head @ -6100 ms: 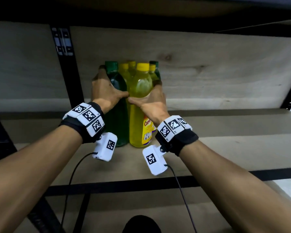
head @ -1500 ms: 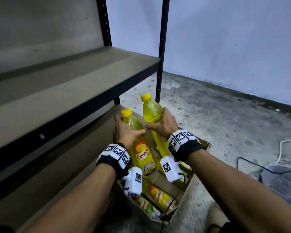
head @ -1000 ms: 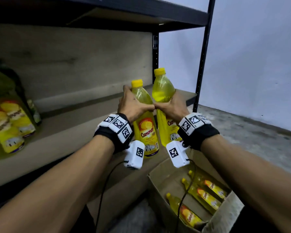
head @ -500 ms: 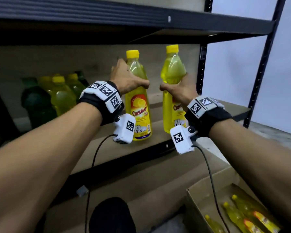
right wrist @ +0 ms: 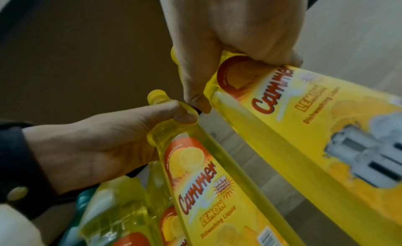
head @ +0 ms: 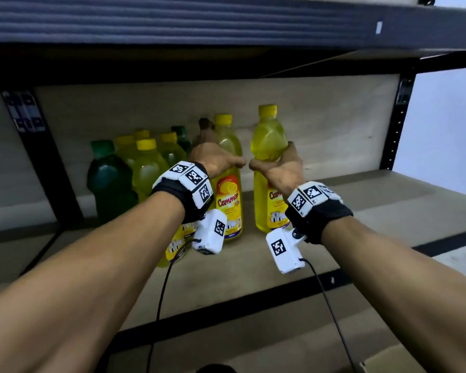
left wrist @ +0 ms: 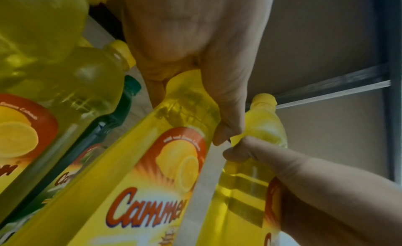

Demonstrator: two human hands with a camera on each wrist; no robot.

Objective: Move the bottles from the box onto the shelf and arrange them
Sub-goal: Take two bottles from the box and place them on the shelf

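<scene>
Bare forearms; each black wristband (head: 319, 215) carries white tiles with black square codes, a white camera box (head: 285, 250) and a black cable (head: 331, 313).

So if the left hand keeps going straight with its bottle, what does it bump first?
Probably the back wall. The left hand points into the shelf, and its bottle sits just right of the bottle group; it might brush those, but depth is hard to judge.

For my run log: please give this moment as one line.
left hand grips yellow bottle | right hand grips second yellow bottle | both over shelf
</scene>
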